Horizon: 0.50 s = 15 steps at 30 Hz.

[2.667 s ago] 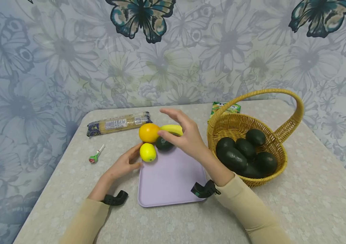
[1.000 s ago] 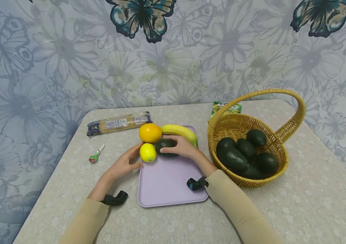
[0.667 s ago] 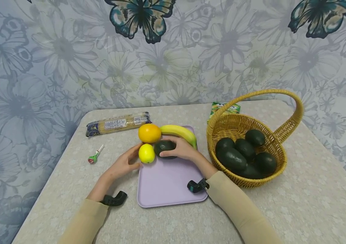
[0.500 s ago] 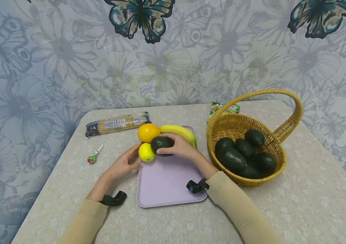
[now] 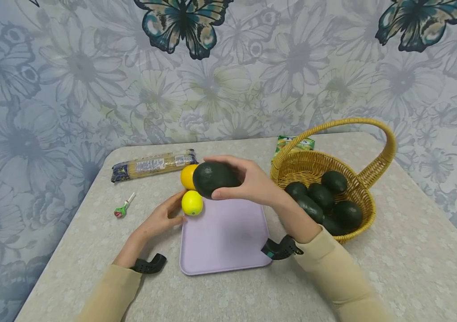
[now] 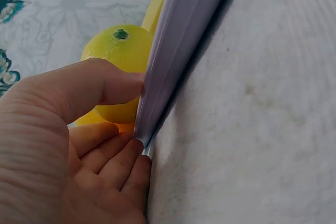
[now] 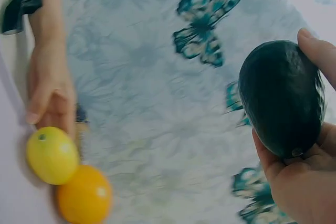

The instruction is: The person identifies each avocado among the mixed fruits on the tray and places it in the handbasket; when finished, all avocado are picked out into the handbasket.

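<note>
My right hand grips a dark green avocado above the far part of the lilac tray. In the right wrist view its fingers and thumb curl round the avocado. My left hand rests at the tray's left edge beside a yellow lemon. In the left wrist view the thumb touches the tray rim near the lemon, fingers loosely extended. An orange sits behind the lemon, partly hidden by the held avocado. The banana shows only in the left wrist view.
A wicker basket with a tall handle holds several avocados on the right. Behind it lies a green packet. A long pasta packet lies at the back left, a lollipop nearer the front.
My right hand came down onto the avocado, grasped it and has lifted it up off the tray, toward the head camera. My left hand stays at the tray's left edge.
</note>
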{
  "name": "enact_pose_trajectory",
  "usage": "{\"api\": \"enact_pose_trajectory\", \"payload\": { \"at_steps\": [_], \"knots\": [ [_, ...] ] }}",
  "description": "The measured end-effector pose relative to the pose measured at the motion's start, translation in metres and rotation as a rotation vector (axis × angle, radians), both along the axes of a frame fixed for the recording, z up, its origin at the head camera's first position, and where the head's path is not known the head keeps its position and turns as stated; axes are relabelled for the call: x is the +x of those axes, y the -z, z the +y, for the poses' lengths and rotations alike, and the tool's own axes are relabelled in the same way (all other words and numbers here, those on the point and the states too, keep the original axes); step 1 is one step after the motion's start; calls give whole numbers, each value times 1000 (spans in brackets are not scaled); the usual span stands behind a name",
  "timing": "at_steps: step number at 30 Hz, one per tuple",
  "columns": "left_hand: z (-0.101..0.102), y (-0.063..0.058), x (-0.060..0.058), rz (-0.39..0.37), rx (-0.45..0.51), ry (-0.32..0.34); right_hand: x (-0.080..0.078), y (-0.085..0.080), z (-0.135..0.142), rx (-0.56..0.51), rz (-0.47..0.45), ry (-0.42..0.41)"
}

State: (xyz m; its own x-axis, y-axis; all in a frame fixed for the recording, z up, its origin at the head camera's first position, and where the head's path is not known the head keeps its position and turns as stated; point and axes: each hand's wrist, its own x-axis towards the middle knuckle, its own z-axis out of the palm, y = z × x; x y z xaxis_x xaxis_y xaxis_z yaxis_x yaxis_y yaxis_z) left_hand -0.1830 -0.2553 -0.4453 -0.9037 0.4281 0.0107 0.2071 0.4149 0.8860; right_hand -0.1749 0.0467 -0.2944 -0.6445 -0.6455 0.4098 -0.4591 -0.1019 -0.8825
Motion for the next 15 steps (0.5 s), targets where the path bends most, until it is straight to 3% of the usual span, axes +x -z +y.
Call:
{"api": "enact_pose_trajectory", "payload": {
  "at_steps": [8, 15],
  "knots": [
    [0, 0, 1, 5, 0, -6, 12, -39, 59, 24, 130, -19],
    [0, 1, 1, 12, 6, -2, 9, -44, 117, 203, 125, 94]
  ]
}}
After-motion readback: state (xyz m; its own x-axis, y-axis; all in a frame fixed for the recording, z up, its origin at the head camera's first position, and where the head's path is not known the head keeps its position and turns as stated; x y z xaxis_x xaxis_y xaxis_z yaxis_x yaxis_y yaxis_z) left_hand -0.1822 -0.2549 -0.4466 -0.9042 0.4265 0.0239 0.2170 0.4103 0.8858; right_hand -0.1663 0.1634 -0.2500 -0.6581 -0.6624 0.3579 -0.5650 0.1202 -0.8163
